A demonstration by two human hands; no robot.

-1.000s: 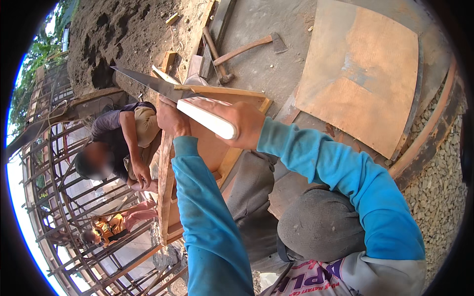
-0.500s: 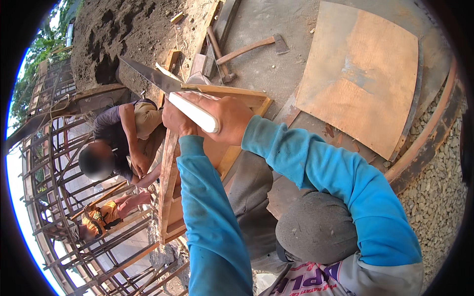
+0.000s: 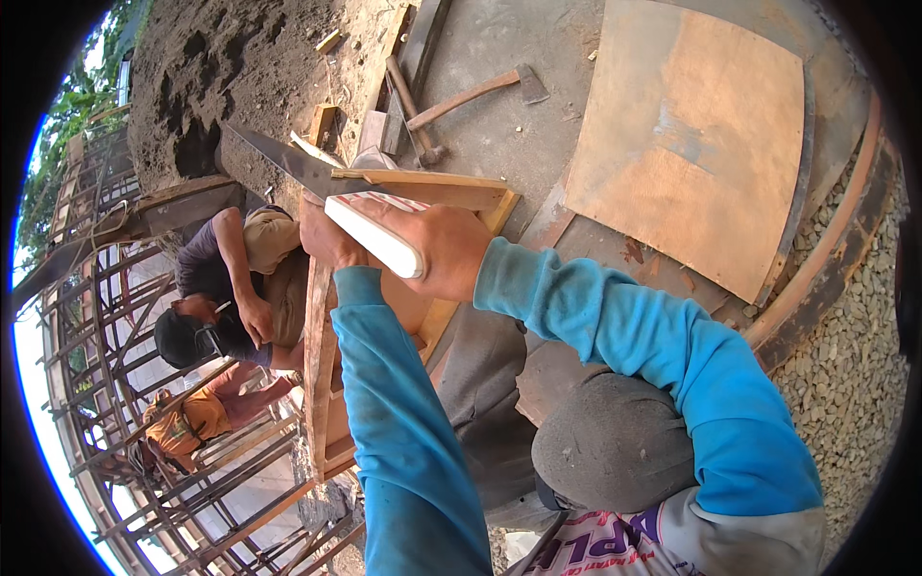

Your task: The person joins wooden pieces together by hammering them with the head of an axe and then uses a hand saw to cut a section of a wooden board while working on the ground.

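Note:
My right hand is closed around the white handle of a handsaw. The steel blade points away to the far left, across the corner of a wooden frame with a panel inside its battens. Just left of the saw handle, my left hand is closed on the frame near that corner. Its fingers are partly hidden behind the wrist and the saw. The frame rests in front of me, close to my knee.
A hammer and an axe lie on the concrete beyond the frame. Plywood lies to the right, near gravel. At left a person crouches against the frame; another in orange is beyond, among wooden lattice.
The saw has come back slightly toward me in my right hand. My left hand stays at the frame's corner. The crouching person's head and the orange-clad person have shifted.

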